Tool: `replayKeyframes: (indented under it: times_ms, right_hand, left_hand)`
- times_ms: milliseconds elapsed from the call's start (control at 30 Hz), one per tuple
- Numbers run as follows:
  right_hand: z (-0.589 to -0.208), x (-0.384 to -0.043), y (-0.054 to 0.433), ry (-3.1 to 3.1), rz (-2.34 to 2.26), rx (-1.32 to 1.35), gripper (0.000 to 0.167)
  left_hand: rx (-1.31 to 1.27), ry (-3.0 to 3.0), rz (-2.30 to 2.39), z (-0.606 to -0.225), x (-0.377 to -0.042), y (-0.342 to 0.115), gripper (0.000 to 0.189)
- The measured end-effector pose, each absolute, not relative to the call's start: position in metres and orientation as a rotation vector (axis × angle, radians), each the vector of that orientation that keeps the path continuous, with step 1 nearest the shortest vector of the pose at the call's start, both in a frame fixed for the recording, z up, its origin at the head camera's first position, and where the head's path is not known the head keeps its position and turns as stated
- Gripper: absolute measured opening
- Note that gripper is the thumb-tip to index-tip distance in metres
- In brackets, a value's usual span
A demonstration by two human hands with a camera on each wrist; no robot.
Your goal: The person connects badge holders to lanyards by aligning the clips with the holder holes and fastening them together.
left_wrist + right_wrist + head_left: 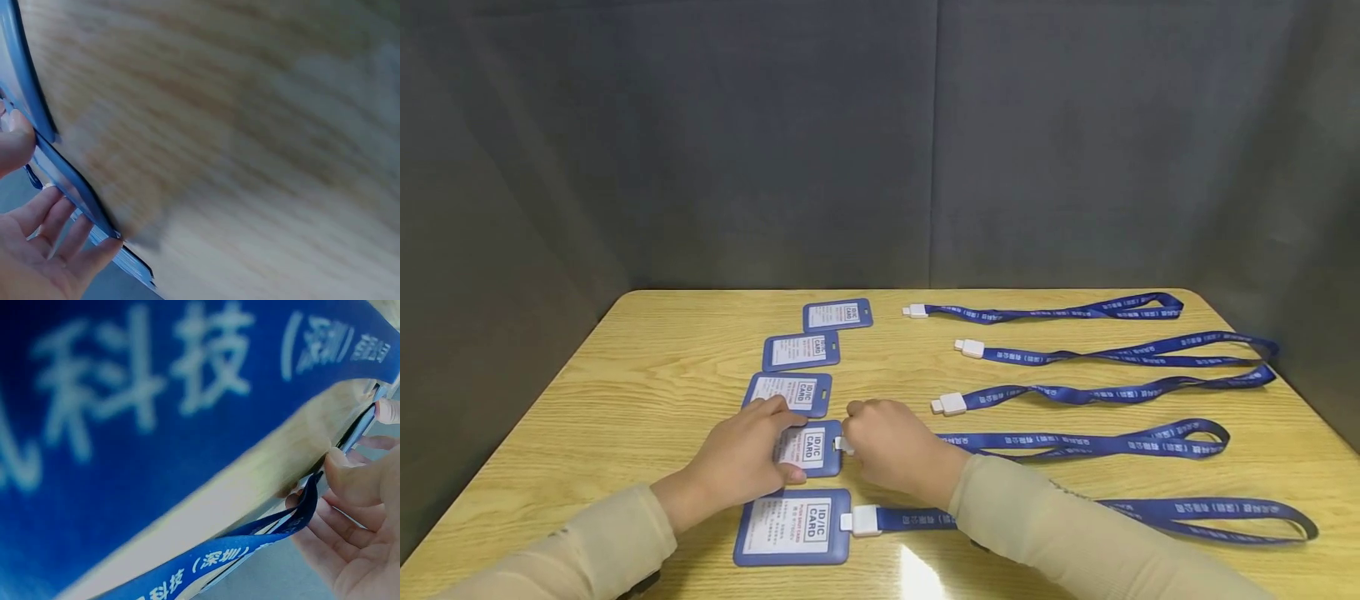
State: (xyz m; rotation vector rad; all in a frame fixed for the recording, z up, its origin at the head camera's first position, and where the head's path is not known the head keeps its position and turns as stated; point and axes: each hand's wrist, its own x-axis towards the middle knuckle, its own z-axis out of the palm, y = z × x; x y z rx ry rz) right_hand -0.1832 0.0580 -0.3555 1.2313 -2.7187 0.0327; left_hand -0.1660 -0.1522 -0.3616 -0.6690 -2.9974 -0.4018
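My left hand (737, 458) grips a blue ID card holder (812, 450) by its long edges, thumb on the near side and fingers on the far side. The left wrist view shows those fingers bent against the edge of the holder (75, 187). At the holder's slotted end, my right hand (895, 442) pinches the white clip (845, 446) of a blue lanyard (1060, 444). The clip's tip is at the slot; the fingers hide most of it, so I cannot tell whether it is through. In the right wrist view, a blue strap (219, 556) runs to the fingers.
Nearest me, another card holder (793, 527) is joined to a lanyard by its white clip (866, 521), below my right forearm. Beyond my hands lie three more holders, one of them (801, 350), and three separate lanyards, one of them (1045, 393), on the wooden table (647, 375).
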Motion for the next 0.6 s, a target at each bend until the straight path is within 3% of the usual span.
replayKeyframes:
  times_ms: [600]
  right_hand:
    - [-0.3544, -0.1801, 0.0499, -2.716, -0.047, 1.222, 0.017]
  left_hand:
    - [-0.650, -3.006, -0.367, -0.3625, -0.1642, -0.1489, 0.062]
